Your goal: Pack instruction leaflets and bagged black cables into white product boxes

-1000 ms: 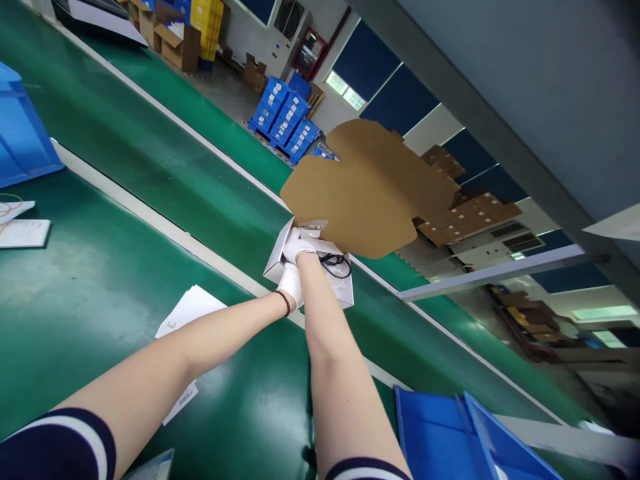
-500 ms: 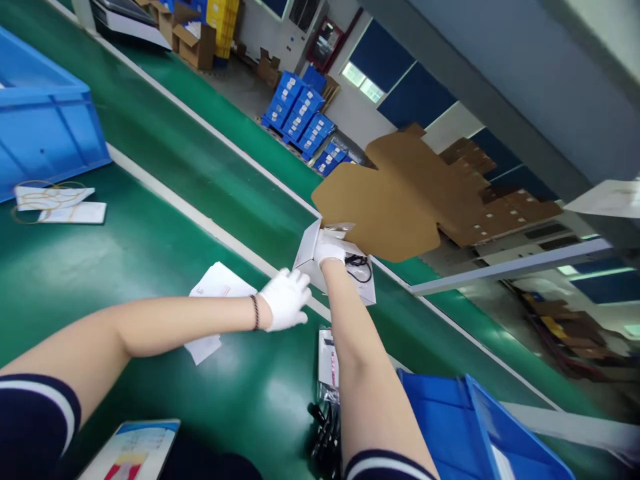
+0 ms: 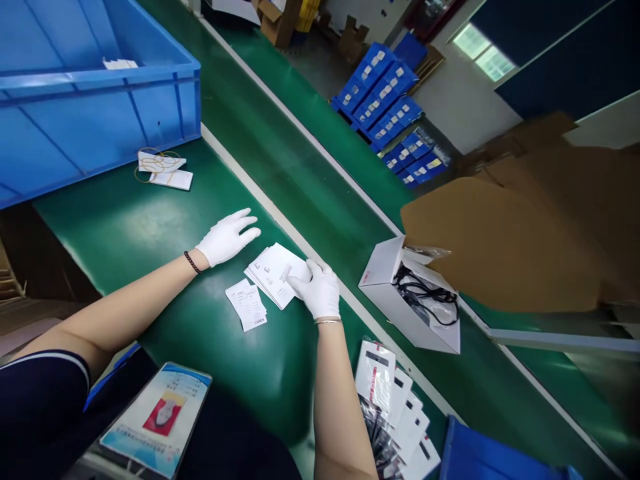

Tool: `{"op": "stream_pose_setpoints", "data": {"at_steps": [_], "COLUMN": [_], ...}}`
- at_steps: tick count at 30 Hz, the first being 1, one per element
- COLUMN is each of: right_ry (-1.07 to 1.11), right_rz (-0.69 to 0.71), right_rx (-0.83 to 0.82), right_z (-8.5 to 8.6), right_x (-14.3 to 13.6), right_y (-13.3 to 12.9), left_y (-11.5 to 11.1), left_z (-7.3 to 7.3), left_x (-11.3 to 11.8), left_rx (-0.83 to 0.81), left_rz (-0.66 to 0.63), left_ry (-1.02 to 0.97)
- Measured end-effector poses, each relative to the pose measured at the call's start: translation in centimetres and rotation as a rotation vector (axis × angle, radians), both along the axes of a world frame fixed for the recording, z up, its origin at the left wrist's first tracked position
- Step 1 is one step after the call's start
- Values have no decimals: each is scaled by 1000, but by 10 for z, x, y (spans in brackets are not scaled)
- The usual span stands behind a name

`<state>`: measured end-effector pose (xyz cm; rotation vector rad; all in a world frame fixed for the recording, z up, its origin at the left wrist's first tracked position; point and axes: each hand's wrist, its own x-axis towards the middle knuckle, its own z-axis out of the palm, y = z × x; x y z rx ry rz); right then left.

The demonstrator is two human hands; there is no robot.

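My right hand, in a white glove, pinches the right edge of a fanned stack of printed white leaflets, thumb on top. My left hand, gloved too, hovers just up and left of the stack, fingers stretched and nothing in them. Beside the stack on the green bench lie small printed slips. To the right, an uncovered white box stands tilted in view on the belt, with a coiled black cable and clear plastic bags inside.
A large blue bin stands at upper left, with banded white booklets before it. Bagged white-card packs overlap at lower right near another blue bin. A brown cardboard flap rises behind the white box.
My right hand has come out of the white box and back to the leaflets. My left hand has moved up and left of the stack. The view has shifted.
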<state>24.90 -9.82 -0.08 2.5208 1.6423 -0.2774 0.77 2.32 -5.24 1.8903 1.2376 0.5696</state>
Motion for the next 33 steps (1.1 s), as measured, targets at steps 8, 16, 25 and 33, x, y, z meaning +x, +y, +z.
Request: {"op": "stream_pose_setpoints", "data": {"at_steps": [8, 16, 25, 33], "right_ry": [212, 437, 409, 6], "right_rz": [-126, -380, -227, 256], "right_rx": [168, 364, 449, 159], "right_z": [-10, 15, 19, 1], "right_x": [18, 2, -71, -112], "right_y": [-10, -16, -29, -43], "left_y": [2, -16, -3, 23], "left_z": [-16, 7, 12, 4], "left_x": [-4, 2, -4, -17], "left_rx": [111, 67, -546, -430], "left_rz": [11, 34, 12, 363], "left_ry": [-137, -407, -644, -801]}}
